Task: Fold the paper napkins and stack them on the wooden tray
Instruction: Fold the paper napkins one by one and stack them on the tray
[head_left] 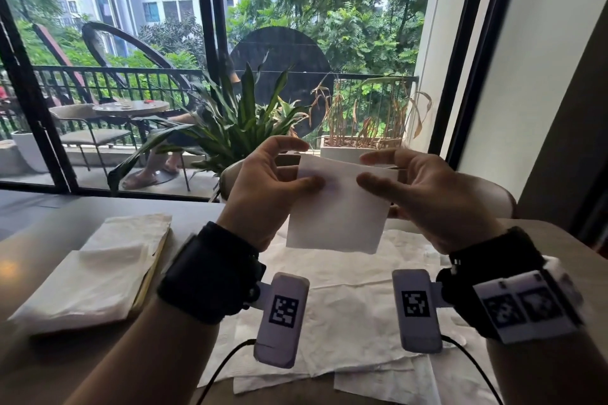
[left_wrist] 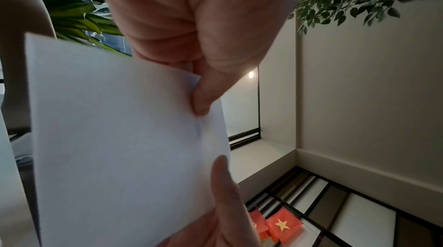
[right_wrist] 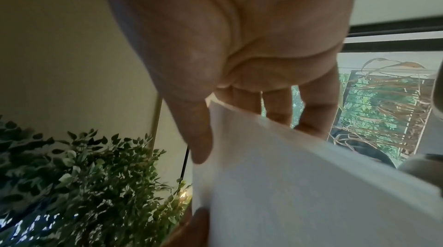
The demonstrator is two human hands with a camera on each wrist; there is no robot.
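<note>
I hold a folded white napkin (head_left: 339,210) upright in the air above the table, both hands at its upper edge. My left hand (head_left: 307,163) pinches its left side, thumb in front. My right hand (head_left: 362,169) pinches the right side the same way. The left wrist view shows the napkin (left_wrist: 120,137) with a thumb (left_wrist: 203,99) pressed on it. The right wrist view shows the napkin (right_wrist: 299,194) with several fingers (right_wrist: 275,107) behind it. At the left lies the wooden tray (head_left: 149,273) with a stack of folded napkins (head_left: 92,279) on it.
Unfolded napkins (head_left: 345,306) lie spread on the table under my hands, reaching the near edge. A chair back (head_left: 230,174) and a potted plant (head_left: 237,122) stand beyond the table's far edge. A wall (head_left: 526,76) is close on the right.
</note>
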